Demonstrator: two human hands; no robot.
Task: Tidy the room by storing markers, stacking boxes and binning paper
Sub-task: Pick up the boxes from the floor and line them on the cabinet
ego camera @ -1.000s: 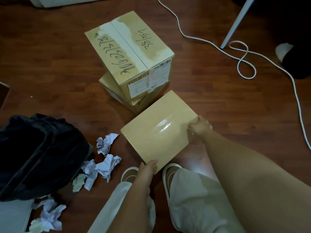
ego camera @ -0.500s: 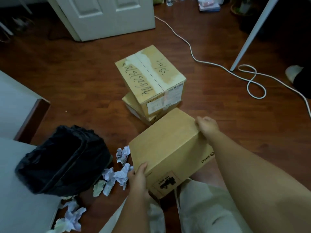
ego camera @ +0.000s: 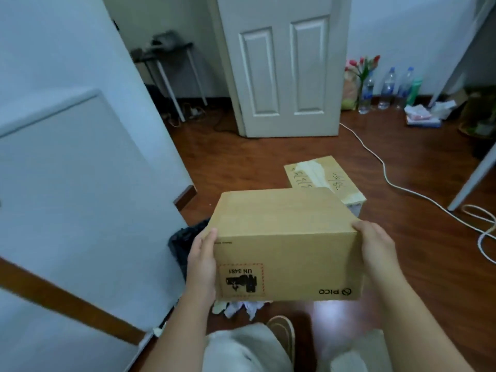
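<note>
I hold a plain brown cardboard box (ego camera: 284, 237) with an upside-down PICO mark in the air in front of me. My left hand (ego camera: 202, 260) grips its left side and my right hand (ego camera: 375, 248) grips its right side, thumbs on the top edge. Behind it on the floor stands the taped box with handwriting (ego camera: 319, 175), mostly hidden by the held box. Crumpled paper (ego camera: 239, 307) lies on the floor under the held box. A black bin bag (ego camera: 185, 237) shows just left of my left hand.
A white wall panel (ego camera: 80, 183) fills the left. A white door (ego camera: 284, 65) stands behind. A white cable (ego camera: 389, 181) snakes across the wood floor on the right, near a white table leg (ego camera: 472, 181). Bottles (ego camera: 386, 87) and flowers line the far wall.
Both hands have lifted the brown box off the floor to chest height. My head has tilted up, so the door and far wall now show.
</note>
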